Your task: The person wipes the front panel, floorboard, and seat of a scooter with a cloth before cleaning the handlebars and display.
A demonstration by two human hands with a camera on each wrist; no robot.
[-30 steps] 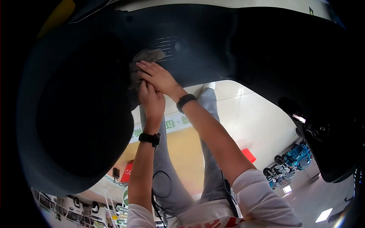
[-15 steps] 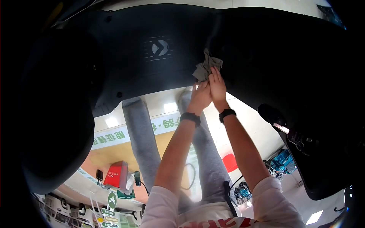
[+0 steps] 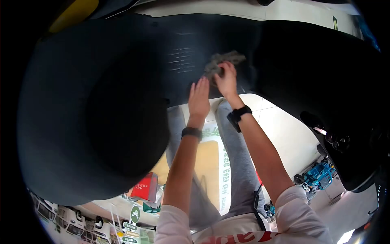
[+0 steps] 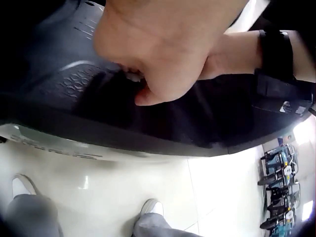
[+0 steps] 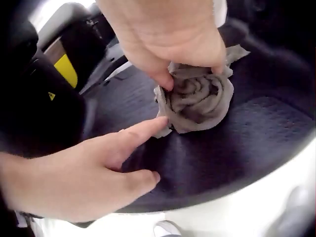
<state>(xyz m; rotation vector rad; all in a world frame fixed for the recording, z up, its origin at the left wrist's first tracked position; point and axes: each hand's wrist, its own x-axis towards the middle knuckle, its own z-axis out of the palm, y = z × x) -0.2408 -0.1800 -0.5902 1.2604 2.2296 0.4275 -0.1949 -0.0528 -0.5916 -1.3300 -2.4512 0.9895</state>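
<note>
A crumpled grey-brown cloth (image 3: 221, 61) lies bunched on a dark moulded panel (image 3: 191, 38). My right hand (image 3: 228, 81) pinches it between thumb and fingers, as the right wrist view shows, with loose folds (image 5: 200, 106) spilling out below. Beside it my left hand (image 3: 199, 99) lies with fingers extended. Its index finger (image 5: 143, 129) touches the cloth's edge while the thumb stands apart. In the left wrist view, the left hand (image 4: 158, 44) covers most of the right hand and the cloth.
A slotted grille (image 3: 181, 60) is left of the hands. A large rounded dark part (image 3: 122, 122) bulges at the left, and the dark body (image 3: 304, 73) continues right. Below the panel edge are my legs (image 3: 239, 171), a red box (image 3: 145, 186) and blue wheeled vehicles (image 3: 319, 175).
Both hands first moved right with the cloth, from beside the grille. Since then they have drawn apart, the right hand gripping the cloth. The head view has shifted too.
</note>
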